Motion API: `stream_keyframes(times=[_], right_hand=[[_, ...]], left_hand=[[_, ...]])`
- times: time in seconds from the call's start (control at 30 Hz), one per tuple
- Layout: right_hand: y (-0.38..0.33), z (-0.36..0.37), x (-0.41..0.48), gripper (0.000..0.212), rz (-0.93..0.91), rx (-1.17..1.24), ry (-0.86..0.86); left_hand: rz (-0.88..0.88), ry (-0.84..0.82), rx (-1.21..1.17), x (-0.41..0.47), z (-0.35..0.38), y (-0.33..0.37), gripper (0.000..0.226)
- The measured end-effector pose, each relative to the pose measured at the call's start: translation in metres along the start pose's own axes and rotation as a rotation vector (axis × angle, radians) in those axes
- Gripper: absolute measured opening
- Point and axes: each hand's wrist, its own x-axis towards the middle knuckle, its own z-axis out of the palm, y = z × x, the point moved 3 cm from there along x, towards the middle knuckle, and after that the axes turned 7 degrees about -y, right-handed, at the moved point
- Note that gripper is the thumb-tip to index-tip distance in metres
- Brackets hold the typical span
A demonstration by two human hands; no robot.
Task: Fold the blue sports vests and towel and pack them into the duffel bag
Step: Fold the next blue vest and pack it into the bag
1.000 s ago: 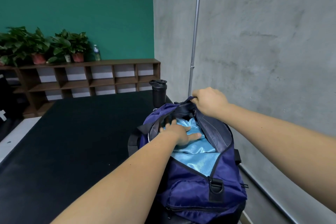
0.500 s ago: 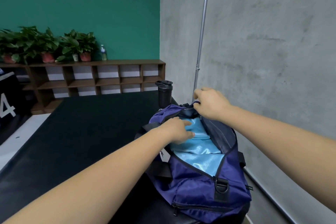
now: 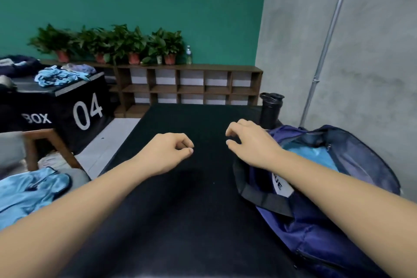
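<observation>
The navy duffel bag (image 3: 316,228) lies unzipped at the right edge of the black table (image 3: 180,210). Light blue fabric (image 3: 311,153) shows inside its mouth. My right hand (image 3: 248,142) hovers just left of the bag's far end, fingers loosely curled, holding nothing. My left hand (image 3: 167,151) hangs over the middle of the table, also loosely curled and empty. A crumpled light blue vest (image 3: 29,189) lies on a seat at the lower left. More blue cloth (image 3: 56,77) is piled on a black box.
A black bottle (image 3: 270,108) stands behind the bag at the table's far right corner. A metal pole (image 3: 320,63) runs up the concrete wall. The black box marked 04 (image 3: 85,110) and a wooden chair frame (image 3: 52,144) stand at the left; a shelf (image 3: 187,86) with plants lines the back.
Both hands have left the bag: the left came out of its mouth, the right let go of the rim. My view swung left, bringing the box and vests into sight.
</observation>
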Motion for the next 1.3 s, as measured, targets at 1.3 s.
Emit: stream_keyframes(times=[1.3], right_hand=[[-0.22, 0.228, 0.054, 0.023, -0.212, 0.239, -0.085]], left_hand=[[-0.836, -0.052, 0.611, -0.134, -0.057, -0.433, 0.011]])
